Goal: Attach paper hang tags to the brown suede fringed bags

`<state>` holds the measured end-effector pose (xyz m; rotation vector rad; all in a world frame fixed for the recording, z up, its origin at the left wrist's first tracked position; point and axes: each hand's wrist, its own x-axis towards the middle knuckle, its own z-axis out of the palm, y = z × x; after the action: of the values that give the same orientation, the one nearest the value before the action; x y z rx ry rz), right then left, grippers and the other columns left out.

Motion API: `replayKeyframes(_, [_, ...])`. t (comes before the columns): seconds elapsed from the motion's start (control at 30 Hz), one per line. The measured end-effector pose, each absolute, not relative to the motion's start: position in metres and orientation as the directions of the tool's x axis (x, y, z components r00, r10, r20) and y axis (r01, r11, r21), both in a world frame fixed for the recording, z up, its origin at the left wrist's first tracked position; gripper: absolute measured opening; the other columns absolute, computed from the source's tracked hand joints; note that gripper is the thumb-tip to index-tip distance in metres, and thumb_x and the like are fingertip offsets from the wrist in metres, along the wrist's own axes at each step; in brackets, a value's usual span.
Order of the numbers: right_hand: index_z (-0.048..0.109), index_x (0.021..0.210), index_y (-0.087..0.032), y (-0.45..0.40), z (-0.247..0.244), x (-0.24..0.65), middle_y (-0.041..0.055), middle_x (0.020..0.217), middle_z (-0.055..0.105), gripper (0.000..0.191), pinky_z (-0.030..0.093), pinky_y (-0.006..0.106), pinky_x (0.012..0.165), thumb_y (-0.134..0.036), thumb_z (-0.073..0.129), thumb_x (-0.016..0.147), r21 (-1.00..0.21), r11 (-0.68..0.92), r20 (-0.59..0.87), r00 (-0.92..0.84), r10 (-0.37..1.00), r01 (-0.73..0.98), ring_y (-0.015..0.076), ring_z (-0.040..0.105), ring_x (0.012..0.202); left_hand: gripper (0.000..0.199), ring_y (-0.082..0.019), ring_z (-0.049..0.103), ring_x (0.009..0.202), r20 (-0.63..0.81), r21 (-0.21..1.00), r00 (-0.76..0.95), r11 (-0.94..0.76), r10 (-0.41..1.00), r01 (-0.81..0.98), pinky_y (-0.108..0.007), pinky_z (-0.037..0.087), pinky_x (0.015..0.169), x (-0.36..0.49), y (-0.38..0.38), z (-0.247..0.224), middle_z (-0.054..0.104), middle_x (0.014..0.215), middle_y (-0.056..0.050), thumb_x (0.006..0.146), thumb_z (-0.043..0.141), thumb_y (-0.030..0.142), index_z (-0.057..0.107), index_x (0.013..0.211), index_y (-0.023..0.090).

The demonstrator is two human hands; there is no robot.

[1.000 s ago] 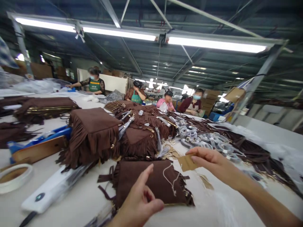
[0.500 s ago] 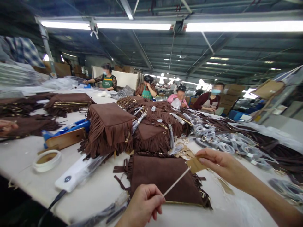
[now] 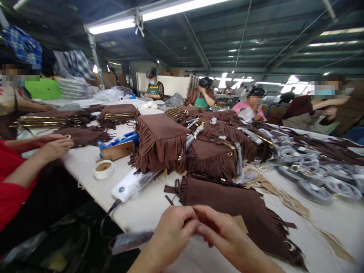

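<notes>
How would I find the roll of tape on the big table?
Start at the long white table and go to the edge nearest the person in the red sleeve. The tape roll lies flat there, just in front of a blue and wooden tool. It is the only small white ring with a brownish centre.

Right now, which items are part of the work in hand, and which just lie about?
In hand: left hand and right hand pinching a brown card tag over the flat fringed bag.
Lying about: tape roll, white tool, stacked fringed bags, grey coils.

Fringed bag [image 3: 227, 201] lies before the bag pile [image 3: 199, 148]; tape roll [image 3: 103, 169] left.
</notes>
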<state>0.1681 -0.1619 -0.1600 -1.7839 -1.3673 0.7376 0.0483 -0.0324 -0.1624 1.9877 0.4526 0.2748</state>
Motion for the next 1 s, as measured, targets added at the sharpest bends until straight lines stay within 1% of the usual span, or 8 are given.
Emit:
replayKeyframes(0.07, [0.068,0.095,-0.018,-0.146,-0.16,0.172,0.0021,0.08,0.068,0.019,0.048,0.024,0.065,-0.031,0.056,0.091,-0.83,-0.138,0.0,0.247,0.969,0.54,0.0161,0.062,0.072,0.019,-0.012,0.046,0.062,-0.015,0.883,0.893,-0.412,0.451,0.223,-0.022,0.03,0.059,0.042,-0.021,-0.164,0.053,0.059,0.004,0.079,0.053,0.022,0.057,0.061,0.018])
replayKeyframes(0.13, [0.068,0.084,-0.018,-0.134,-0.161,0.178,0.0009,0.078,0.068,0.017,0.046,0.023,0.069,-0.028,0.057,0.091,-0.81,-0.102,0.047,0.237,0.97,0.578,0.0151,0.062,0.074,0.022,-0.012,0.045,0.062,-0.017,0.891,0.893,-0.398,0.45,0.217,-0.022,0.03,0.059,0.039,-0.012,-0.168,0.049,0.06,0.004,0.083,0.05,0.025,0.054,0.062,0.018])
replayKeyframes(0.27, [0.07,0.08,-0.018,-0.115,-0.164,0.184,0.0003,0.078,0.068,0.015,0.043,0.022,0.071,-0.022,0.059,0.091,-0.771,0.037,0.192,0.178,0.965,0.635,0.0132,0.061,0.074,0.035,-0.012,0.044,0.062,0.003,0.897,0.868,-0.386,0.497,0.218,-0.023,0.03,0.06,0.04,-0.002,-0.175,0.047,0.059,0.004,0.092,0.042,0.037,0.047,0.062,0.019])
replayKeyframes(0.4, [0.072,0.082,-0.019,-0.105,-0.169,0.186,0.0005,0.078,0.067,0.015,0.043,0.021,0.071,-0.02,0.06,0.091,-0.776,0.088,0.246,0.17,0.954,0.624,0.013,0.061,0.075,0.039,-0.012,0.042,0.059,-0.019,0.926,0.836,-0.305,0.548,0.221,-0.024,0.031,0.059,0.043,0.003,-0.179,0.044,0.057,0.004,0.091,0.042,0.043,0.044,0.06,0.02])
replayKeyframes(0.57, [0.075,0.079,-0.019,-0.102,-0.184,0.188,0.0009,0.076,0.068,0.019,0.042,0.021,0.069,-0.023,0.06,0.09,-0.859,0.062,0.199,0.219,0.955,0.508,0.0132,0.061,0.073,0.023,-0.012,0.043,0.061,-0.079,0.963,0.839,-0.176,0.538,0.203,-0.023,0.033,0.059,0.041,0.008,-0.186,0.052,0.062,0.003,0.081,0.05,0.032,0.055,0.064,0.017])
replayKeyframes(0.73, [0.075,0.074,-0.017,-0.103,-0.196,0.192,0.0013,0.071,0.066,0.019,0.041,0.021,0.065,-0.028,0.064,0.085,-0.924,-0.007,0.093,0.242,0.966,0.382,0.0136,0.058,0.069,0.01,-0.011,0.041,0.058,-0.171,0.971,0.831,-0.052,0.529,0.233,-0.022,0.031,0.054,0.039,0.012,-0.191,0.049,0.06,0.004,0.069,0.057,0.026,0.054,0.067,0.016])
replayKeyframes(0.8, [0.076,0.073,-0.017,-0.102,-0.197,0.193,0.0014,0.071,0.066,0.02,0.041,0.022,0.064,-0.03,0.064,0.084,-0.938,-0.03,0.061,0.251,0.966,0.345,0.0136,0.058,0.068,0.011,-0.011,0.039,0.057,-0.184,0.964,0.835,-0.072,0.519,0.257,-0.021,0.03,0.053,0.039,0.012,-0.19,0.048,0.06,0.004,0.072,0.055,0.027,0.053,0.068,0.017])
replayKeyframes(1.0, [0.074,0.07,-0.014,-0.097,-0.203,0.19,0.0004,0.064,0.062,0.026,0.037,0.022,0.06,-0.033,0.061,0.083,-0.965,-0.069,0.001,0.265,0.964,0.255,0.013,0.052,0.063,0.026,-0.012,0.04,0.061,-0.099,0.896,0.822,-0.308,0.561,0.319,-0.023,0.031,0.058,0.041,0.006,-0.188,0.044,0.062,0.004,0.086,0.044,0.035,0.046,0.066,0.019])
